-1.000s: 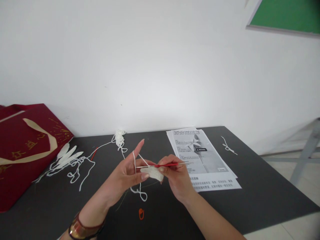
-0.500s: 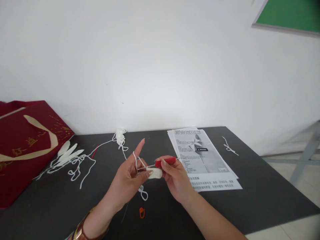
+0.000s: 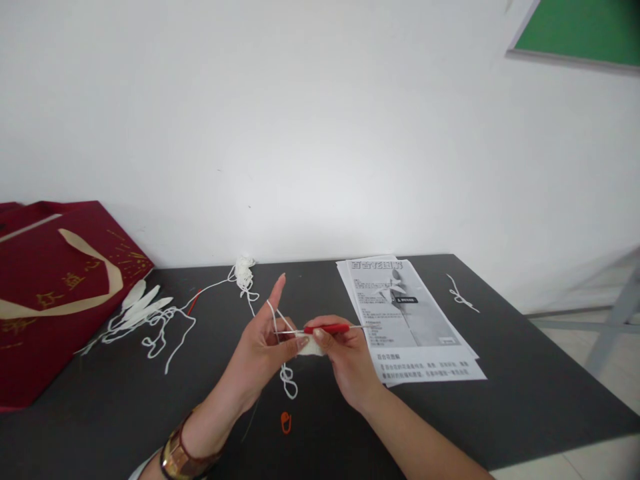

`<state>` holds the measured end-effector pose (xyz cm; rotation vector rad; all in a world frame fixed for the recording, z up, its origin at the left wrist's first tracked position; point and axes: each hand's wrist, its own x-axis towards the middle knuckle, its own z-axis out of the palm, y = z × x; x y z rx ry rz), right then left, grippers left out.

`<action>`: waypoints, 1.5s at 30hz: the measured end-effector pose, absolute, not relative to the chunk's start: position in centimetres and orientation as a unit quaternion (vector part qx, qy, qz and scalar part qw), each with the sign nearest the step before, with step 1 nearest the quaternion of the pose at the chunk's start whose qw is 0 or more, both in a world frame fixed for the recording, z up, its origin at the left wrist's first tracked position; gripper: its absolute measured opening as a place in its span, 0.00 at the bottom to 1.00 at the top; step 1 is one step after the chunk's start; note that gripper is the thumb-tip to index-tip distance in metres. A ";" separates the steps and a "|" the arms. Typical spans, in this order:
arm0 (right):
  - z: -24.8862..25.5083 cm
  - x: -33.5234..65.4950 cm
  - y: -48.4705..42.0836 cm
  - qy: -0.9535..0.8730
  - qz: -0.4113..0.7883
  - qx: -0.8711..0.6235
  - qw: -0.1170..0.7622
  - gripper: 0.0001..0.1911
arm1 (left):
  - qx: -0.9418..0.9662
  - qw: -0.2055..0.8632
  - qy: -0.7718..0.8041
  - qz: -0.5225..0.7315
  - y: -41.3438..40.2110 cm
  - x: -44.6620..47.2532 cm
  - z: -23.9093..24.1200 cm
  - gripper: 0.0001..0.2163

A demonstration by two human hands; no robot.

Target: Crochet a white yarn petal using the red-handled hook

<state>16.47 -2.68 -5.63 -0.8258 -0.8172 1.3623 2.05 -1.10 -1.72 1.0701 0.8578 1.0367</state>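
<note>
Between my two hands is a small white crochet piece [image 3: 311,346]. My left hand [image 3: 267,350] pinches its left end between thumb and fingers, the index finger raised with white yarn [image 3: 273,313] looped over it. My right hand [image 3: 345,357] grips the red handle of a crochet hook [image 3: 327,329], its metal shaft pointing left across the top of the piece to the yarn. The right thumb also lies against the work. A loose curl of yarn [image 3: 289,387] hangs below my left hand. On the table under it lies an orange stitch marker [image 3: 285,422].
Printed pattern sheets [image 3: 425,367] lie to the right, with a short yarn scrap [image 3: 463,300] beyond. A white yarn bundle [image 3: 244,272] sits by the wall. At left are white crocheted petals [image 3: 145,308] with tangled tails, a thin red stick [image 3: 194,302] and a dark red bag [image 3: 60,333].
The hook has slid left through the work and turned nearly level, its handle now above the piece. My right hand has moved slightly left with it. The view has shifted a little.
</note>
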 end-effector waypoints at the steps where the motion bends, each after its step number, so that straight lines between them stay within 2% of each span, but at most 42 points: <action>1: -5.6 16.5 -2.6 -0.343 0.611 -0.347 0.624 0.06 | 0.471 0.663 0.372 0.448 -0.9 1.8 -1.7 0.46; 3: -5.4 16.8 -2.4 -0.308 0.645 -0.319 0.622 0.08 | 0.469 0.694 0.351 0.419 -0.1 0.8 -1.7 0.40; 7: -4.7 18.1 -2.0 -0.289 0.658 -0.284 0.635 0.08 | 0.449 0.737 0.348 0.367 2.4 -2.2 -1.9 0.12; 10: -4.3 18.8 -2.0 -0.314 0.660 -0.265 0.629 0.07 | 0.443 0.722 0.375 0.378 4.2 -4.0 -2.1 0.17; 11: -4.1 18.9 -2.0 -0.321 0.661 -0.263 0.626 0.07 | 0.440 0.715 0.385 0.383 4.7 -4.5 -2.2 0.16; 14: -3.9 19.1 -2.2 -0.333 0.665 -0.271 0.612 0.08 | 0.419 0.699 0.405 0.415 5.8 -5.8 -2.4 0.02; 22: -3.4 20.5 -2.3 -0.415 0.569 -0.365 0.609 0.07 | 0.403 0.677 0.437 0.434 7.0 -8.4 -3.0 0.05; 27: -3.6 20.6 -2.2 -0.436 0.575 -0.355 0.595 0.07 | 0.420 0.678 0.415 0.438 5.4 -4.4 -2.7 0.09; 33: -3.8 20.5 -2.1 -0.429 0.585 -0.354 0.590 0.07 | 0.384 0.796 0.285 0.371 2.4 2.0 -1.8 0.21; 35: -3.8 20.7 -2.0 -0.426 0.581 -0.358 0.594 0.07 | 0.269 0.868 0.217 0.357 2.3 2.3 -1.8 0.21; 37: -3.8 20.7 -2.0 -0.428 0.579 -0.361 0.593 0.07 | 0.215 0.890 0.190 0.353 2.4 1.6 -1.8 0.20; 40: -3.9 20.8 -2.0 -0.435 0.571 -0.364 0.593 0.07 | 0.183 0.884 0.172 0.393 2.1 0.3 -1.3 0.16; 42: -4.0 20.8 -2.0 -0.437 0.567 -0.367 0.595 0.07 | 0.139 0.862 0.131 0.469 1.7 -0.1 -0.5 0.12; 45: -4.0 20.8 -2.1 -0.432 0.577 -0.359 0.593 0.08 | 0.202 0.777 0.146 0.578 1.4 0.5 0.7 0.11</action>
